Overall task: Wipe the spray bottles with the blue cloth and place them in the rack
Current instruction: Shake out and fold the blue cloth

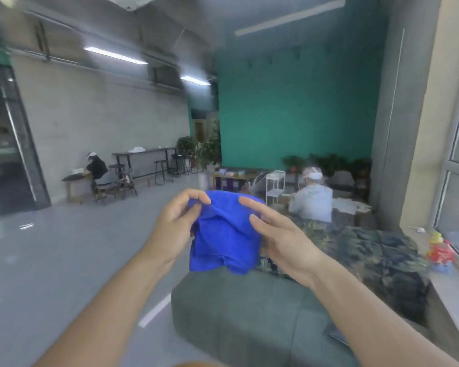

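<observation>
A bright blue cloth (224, 234) hangs bunched in the middle of the view, held up in the air between both hands. My left hand (178, 223) pinches its upper left edge between thumb and fingers. My right hand (278, 234) is at the cloth's right side, with the thumb pressing on the front and the index finger stretched along the top; the other fingers are hidden behind the cloth. No spray bottle can be made out in my hands. A white wire rack (275, 185) stands far off near the green wall. The frame is blurred.
A grey cushion or seat back (244, 319) lies just below my hands. A camouflage-patterned cover (376, 255) spreads to the right. Colourful items (440, 250) sit on the window sill (451, 287). Two people sit at tables farther away. Open grey floor (64, 260) is on the left.
</observation>
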{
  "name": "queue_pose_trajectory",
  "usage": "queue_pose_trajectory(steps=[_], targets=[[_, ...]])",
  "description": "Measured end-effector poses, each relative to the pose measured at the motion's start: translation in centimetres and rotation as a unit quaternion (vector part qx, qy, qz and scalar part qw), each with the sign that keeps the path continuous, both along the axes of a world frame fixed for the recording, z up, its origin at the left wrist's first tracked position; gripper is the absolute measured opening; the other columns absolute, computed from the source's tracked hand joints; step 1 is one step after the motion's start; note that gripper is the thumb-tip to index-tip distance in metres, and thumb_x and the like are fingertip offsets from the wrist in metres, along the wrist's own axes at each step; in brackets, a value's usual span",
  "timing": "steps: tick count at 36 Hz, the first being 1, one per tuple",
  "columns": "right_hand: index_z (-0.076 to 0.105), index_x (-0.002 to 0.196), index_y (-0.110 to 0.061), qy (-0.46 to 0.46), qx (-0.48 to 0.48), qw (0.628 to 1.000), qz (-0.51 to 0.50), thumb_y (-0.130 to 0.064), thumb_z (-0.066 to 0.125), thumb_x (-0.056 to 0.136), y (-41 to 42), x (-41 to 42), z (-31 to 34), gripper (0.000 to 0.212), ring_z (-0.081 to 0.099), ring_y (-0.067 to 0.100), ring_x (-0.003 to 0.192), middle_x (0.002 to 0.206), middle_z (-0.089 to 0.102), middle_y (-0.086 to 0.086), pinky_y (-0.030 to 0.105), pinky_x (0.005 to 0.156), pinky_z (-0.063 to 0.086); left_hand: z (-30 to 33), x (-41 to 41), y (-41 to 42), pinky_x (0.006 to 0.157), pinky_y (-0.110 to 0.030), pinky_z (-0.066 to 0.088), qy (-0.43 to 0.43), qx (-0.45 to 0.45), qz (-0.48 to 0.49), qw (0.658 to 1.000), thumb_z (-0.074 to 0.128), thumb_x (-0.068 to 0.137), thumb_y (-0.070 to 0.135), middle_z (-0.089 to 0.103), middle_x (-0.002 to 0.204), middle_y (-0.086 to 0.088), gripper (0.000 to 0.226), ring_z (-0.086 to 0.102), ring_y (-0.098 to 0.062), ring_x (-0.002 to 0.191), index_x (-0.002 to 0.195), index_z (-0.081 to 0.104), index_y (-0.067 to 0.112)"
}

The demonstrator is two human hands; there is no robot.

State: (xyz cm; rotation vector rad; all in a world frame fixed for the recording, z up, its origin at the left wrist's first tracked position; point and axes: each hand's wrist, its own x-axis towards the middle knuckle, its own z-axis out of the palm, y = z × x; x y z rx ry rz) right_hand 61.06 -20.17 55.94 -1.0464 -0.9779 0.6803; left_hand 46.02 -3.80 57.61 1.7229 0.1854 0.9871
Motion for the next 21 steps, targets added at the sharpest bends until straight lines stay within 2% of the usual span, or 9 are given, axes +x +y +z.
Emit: queue_pose_trajectory(steps=[2,4,8,11,14,16,17,19,21], targets=[[0.066,0.138,-0.027,-0.002,-0.028,1.0,0.004,-0.015,0.062,0.102,2.0,-1.1,-2.2,0.038,0.065,0.027,0.128,0.14,0.067,0.003,0.052,0.106,0.053,-2.4,-2.4,0.7,0.072,-0.034,0.048,0.015,-0.01,0.02,1.0,0.05,0.114,0.012,0.068,0.096,0.007,0.022,0.059,-0.017,0.085,0.106,0.068,0.021],[0.067,0.137,-0.025,0.003,-0.046,0.999,0.022,-0.008,0.063,0.1,3.9,-2.5,-4.3,0.041,0.066,0.029,0.126,0.138,0.069,0.005,0.051,0.106,0.053,-5.0,-5.1,1.1,0.075,-0.031,0.055,0.036,-0.034,0.027,0.998,0.054,0.112,0.017,0.071,0.097,0.009,0.016,0.066,-0.013,0.088,0.115,0.069,0.021],[0.062,0.142,-0.022,0.023,-0.074,0.993,0.093,0.0,0.061,0.099,7.0,-6.0,-8.1,0.047,0.066,0.034,0.125,0.137,0.068,0.01,0.049,0.104,0.054,-10.1,-10.8,1.4,0.087,-0.031,0.063,0.065,-0.093,0.035,0.993,0.06,0.103,0.027,0.074,0.121,0.004,0.028,0.074,-0.016,0.104,0.127,0.069,0.016],[0.059,0.145,-0.022,0.024,-0.108,0.983,0.147,-0.001,0.062,0.099,9.2,-9.3,-10.9,0.051,0.066,0.036,0.124,0.136,0.068,0.011,0.05,0.104,0.055,-13.8,-15.1,1.7,0.092,-0.032,0.062,0.083,-0.122,0.054,0.988,0.067,0.101,0.022,0.076,0.123,0.003,0.029,0.075,-0.018,0.104,0.129,0.071,0.019],[0.058,0.145,-0.024,0.038,-0.149,0.97,0.189,-0.001,0.062,0.1,11.3,-13.0,-14.1,0.051,0.069,0.037,0.119,0.136,0.069,0.01,0.042,0.083,0.062,-17.8,-19.1,2.1,0.093,-0.03,0.06,0.084,-0.15,0.084,0.981,0.071,0.1,0.001,0.075,0.133,0.001,0.039,0.075,-0.021,0.115,0.135,0.07,0.018],[0.059,0.144,-0.028,0.046,-0.185,0.958,0.212,-0.003,0.063,0.099,12.5,-15.5,-16.5,0.051,0.071,0.041,0.11,0.135,0.069,0.009,0.039,0.063,0.06,-20.5,-21.8,2.5,0.094,-0.031,0.062,0.081,-0.183,0.113,0.973,0.072,0.096,-0.009,0.077,0.131,-0.001,0.053,0.075,-0.023,0.118,0.141,0.066,0.018],[0.061,0.143,-0.029,0.049,-0.204,0.953,0.22,-0.003,0.065,0.099,13.1,-16.6,-17.8,0.051,0.071,0.042,0.11,0.135,0.069,0.009,0.038,0.06,0.06,-21.9,-23.2,2.7,0.093,-0.031,0.062,0.081,-0.198,0.128,0.968,0.072,0.095,-0.013,0.078,0.13,-0.001,0.059,0.075,-0.022,0.118,0.144,0.064,0.018],[0.064,0.14,-0.029,0.055,-0.237,0.942,0.232,-0.004,0.067,0.097,14.1,-18.6,-20.9,0.05,0.069,0.04,0.117,0.136,0.069,0.008,0.044,0.072,0.063,-24.7,-26.0,2.9,0.091,-0.03,0.062,0.079,-0.228,0.152,0.958,0.071,0.092,-0.018,0.079,0.127,0.003,0.065,0.076,-0.018,0.117,0.147,0.06,0.016],[0.066,0.139,-0.03,0.061,-0.267,0.929,0.249,-0.005,0.071,0.095,15.2,-20.5,-24.1,0.05,0.068,0.035,0.122,0.137,0.069,0.007,0.057,0.098,0.057,-27.5,-28.9,3.0,0.091,-0.029,0.063,0.085,-0.249,0.172,0.949,0.071,0.091,-0.017,0.078,0.127,0.008,0.067,0.075,-0.016,0.117,0.148,0.059,0.017]])
